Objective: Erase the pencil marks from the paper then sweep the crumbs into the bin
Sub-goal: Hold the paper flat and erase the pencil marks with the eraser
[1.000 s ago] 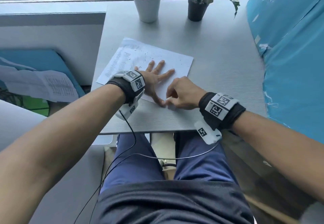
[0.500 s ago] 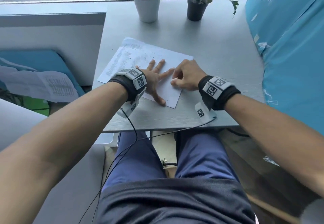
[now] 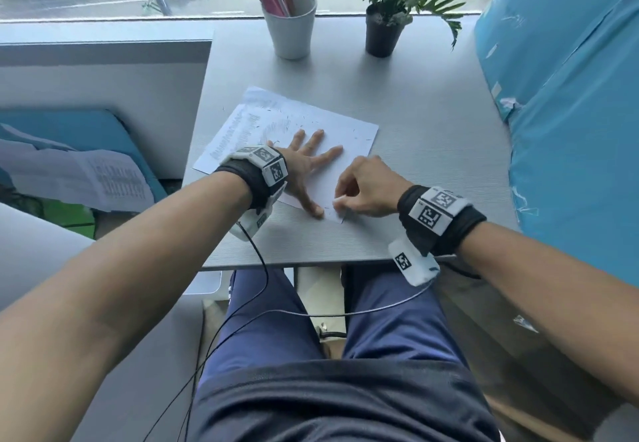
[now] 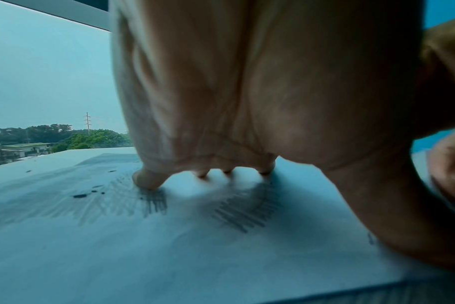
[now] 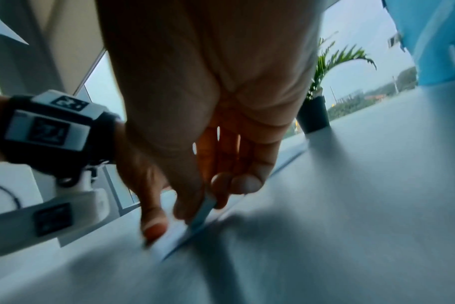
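A white sheet of paper (image 3: 332, 130) with pencil scribbles (image 4: 242, 214) and dark eraser crumbs (image 3: 287, 123) lies on the grey desk (image 3: 415, 95). My left hand (image 3: 307, 165) lies flat on the sheet with its fingers spread, pressing it down. My right hand (image 3: 359, 189) is at the paper's near right corner and pinches a small white eraser (image 3: 339, 199) against the sheet. In the right wrist view the eraser (image 5: 203, 214) shows as a pale slab between thumb and fingers, blurred. No bin is in view.
A white cup of pens (image 3: 290, 23) and a small potted plant (image 3: 383, 26) stand at the desk's far edge by the window. Something covered in blue plastic (image 3: 570, 113) borders the desk's right side. Printed papers (image 3: 86, 178) lie on a surface to the left.
My right hand with the eraser has come back from the paper's right edge to its near right corner, beside my left thumb. The left hand has stayed flat on the sheet.
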The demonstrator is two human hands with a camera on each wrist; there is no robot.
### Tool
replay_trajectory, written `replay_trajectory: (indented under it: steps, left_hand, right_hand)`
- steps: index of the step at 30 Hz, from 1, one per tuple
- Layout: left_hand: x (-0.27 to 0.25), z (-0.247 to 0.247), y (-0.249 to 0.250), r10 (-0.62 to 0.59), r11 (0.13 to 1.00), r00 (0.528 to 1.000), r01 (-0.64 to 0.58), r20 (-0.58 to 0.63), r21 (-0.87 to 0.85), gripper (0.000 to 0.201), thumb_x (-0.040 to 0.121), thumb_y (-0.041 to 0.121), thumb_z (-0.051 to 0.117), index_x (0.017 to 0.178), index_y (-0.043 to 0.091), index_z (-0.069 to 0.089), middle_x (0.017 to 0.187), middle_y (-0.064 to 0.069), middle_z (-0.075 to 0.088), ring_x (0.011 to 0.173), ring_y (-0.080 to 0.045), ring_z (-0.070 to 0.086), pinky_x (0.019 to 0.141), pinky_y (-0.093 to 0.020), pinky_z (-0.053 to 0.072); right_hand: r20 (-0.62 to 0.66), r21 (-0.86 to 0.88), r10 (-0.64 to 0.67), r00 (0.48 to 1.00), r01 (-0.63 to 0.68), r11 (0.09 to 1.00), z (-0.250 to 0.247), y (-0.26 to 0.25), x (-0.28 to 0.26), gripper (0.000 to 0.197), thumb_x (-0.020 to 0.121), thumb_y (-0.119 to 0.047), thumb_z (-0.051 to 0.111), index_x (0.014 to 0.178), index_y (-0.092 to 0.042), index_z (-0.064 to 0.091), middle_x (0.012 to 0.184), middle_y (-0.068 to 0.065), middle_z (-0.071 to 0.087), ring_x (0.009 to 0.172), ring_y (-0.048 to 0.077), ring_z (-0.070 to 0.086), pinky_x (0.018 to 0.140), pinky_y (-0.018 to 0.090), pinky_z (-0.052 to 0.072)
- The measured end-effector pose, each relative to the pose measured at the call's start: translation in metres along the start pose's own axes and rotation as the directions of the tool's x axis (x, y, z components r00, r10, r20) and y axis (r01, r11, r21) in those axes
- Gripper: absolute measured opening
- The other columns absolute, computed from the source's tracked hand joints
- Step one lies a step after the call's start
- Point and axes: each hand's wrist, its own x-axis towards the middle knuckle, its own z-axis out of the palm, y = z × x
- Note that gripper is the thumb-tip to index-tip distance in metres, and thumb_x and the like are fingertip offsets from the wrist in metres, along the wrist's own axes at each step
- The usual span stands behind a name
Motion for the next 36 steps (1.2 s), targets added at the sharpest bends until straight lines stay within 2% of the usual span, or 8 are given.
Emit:
replay_trajectory:
  steps: [4, 9, 15, 20, 22, 29, 34, 36]
  left_hand:
    - [-0.001, 0.001, -0.004, 0.04, 0.999, 0.999, -0.04, -0.009, -0.033, 0.141, 0.055, 0.082, 0.073, 0.147, 0.048, -0.028, 0.154, 0.007, -0.043, 0.145, -0.028, -0.033, 0.109, -0.077, -0.004]
    - [0.0, 0.013, -0.015, 0.096, 0.993, 0.993, -0.101, -0.071, -0.065, 0.133, 0.06, 0.087, 0.063, 0.151, 0.045, -0.025, 0.157, 0.007, -0.039, 0.145, -0.023, -0.034, 0.11, -0.069, -0.013]
    - [-0.017, 0.021, -0.027, -0.088, 0.993, 0.961, 0.107, -0.264, 0.059, 0.087, 0.097, 0.067, 0.022, 0.158, 0.014, -0.009, 0.165, -0.006, -0.017, 0.153, -0.024, -0.012, 0.119, -0.059, -0.013]
    - [-0.04, 0.049, 0.019, 0.472, 0.878, 0.853, -0.435, -0.223, 0.197, 0.072, 0.103, 0.057, 0.021, 0.16, 0.024, -0.007, 0.165, 0.005, -0.018, 0.151, -0.014, -0.017, 0.121, -0.043, -0.015]
    - [-0.04, 0.059, 0.023, 0.518, 0.852, 0.842, -0.491, -0.152, 0.184, 0.073, 0.1, 0.061, 0.019, 0.159, 0.027, -0.008, 0.165, 0.009, -0.017, 0.151, -0.013, -0.017, 0.121, -0.041, -0.015]
    - [-0.034, 0.037, -0.033, 0.02, 0.997, 0.977, -0.005, -0.212, 0.071, 0.101, 0.08, 0.082, 0.004, 0.156, 0.018, -0.017, 0.161, -0.003, -0.025, 0.151, -0.021, -0.017, 0.123, -0.049, -0.008]
    - [-0.04, 0.052, 0.024, 0.477, 0.876, 0.859, -0.448, -0.186, 0.177, 0.088, 0.09, 0.077, 0.013, 0.159, 0.027, -0.009, 0.165, 0.005, -0.018, 0.151, -0.015, -0.019, 0.122, -0.043, -0.015]
    - [-0.032, 0.056, 0.034, 0.511, 0.859, 0.847, -0.496, -0.147, 0.128, 0.086, 0.089, 0.077, 0.011, 0.159, 0.031, -0.007, 0.165, 0.008, -0.017, 0.151, -0.015, -0.019, 0.122, -0.045, -0.013]
  right_hand:
    - [-0.213, 0.039, 0.09, 0.973, -0.083, 0.996, -0.033, 0.02, 0.041, 0.012, 0.075, -0.03, 0.079, 0.081, -0.021, 0.076, 0.08, -0.003, 0.068, 0.074, 0.01, 0.062, 0.069, 0.019, 0.049]
    - [-0.162, -0.126, 0.116, 0.98, -0.137, 0.982, -0.028, 0.047, 0.064, 0.011, 0.076, -0.039, 0.073, 0.078, -0.029, 0.071, 0.112, -0.001, 0.067, 0.109, 0.02, 0.058, 0.097, 0.037, 0.047]
    - [-0.161, -0.116, 0.144, 0.976, -0.164, 0.98, -0.032, 0.051, 0.068, 0.01, 0.075, -0.04, 0.074, 0.079, -0.033, 0.069, 0.114, -0.005, 0.067, 0.115, 0.02, 0.055, 0.099, 0.04, 0.046]
    - [-0.134, -0.142, 0.146, 0.98, -0.165, 0.976, -0.034, 0.052, 0.071, 0.011, 0.073, -0.041, 0.075, 0.08, -0.034, 0.071, 0.119, -0.005, 0.067, 0.115, 0.02, 0.057, 0.101, 0.04, 0.044]
    - [-0.129, -0.125, 0.153, 0.98, -0.169, 0.978, -0.035, 0.051, 0.071, 0.012, 0.073, -0.04, 0.076, 0.081, -0.032, 0.072, 0.119, -0.005, 0.067, 0.115, 0.02, 0.057, 0.101, 0.04, 0.044]
    - [-0.128, -0.113, 0.175, 0.976, -0.19, 0.975, -0.035, 0.046, 0.068, 0.013, 0.073, -0.037, 0.076, 0.084, -0.031, 0.075, 0.117, -0.005, 0.068, 0.113, 0.02, 0.057, 0.103, 0.043, 0.042]
    - [-0.144, -0.101, 0.155, 0.977, -0.17, 0.98, -0.035, 0.048, 0.066, 0.014, 0.074, -0.037, 0.077, 0.086, -0.03, 0.075, 0.119, -0.005, 0.067, 0.113, 0.021, 0.058, 0.1, 0.04, 0.045]
    - [-0.128, -0.095, 0.137, 0.982, -0.15, 0.984, -0.036, 0.049, 0.064, 0.014, 0.074, -0.037, 0.077, 0.086, -0.03, 0.075, 0.122, -0.006, 0.065, 0.115, 0.021, 0.057, 0.101, 0.04, 0.044]
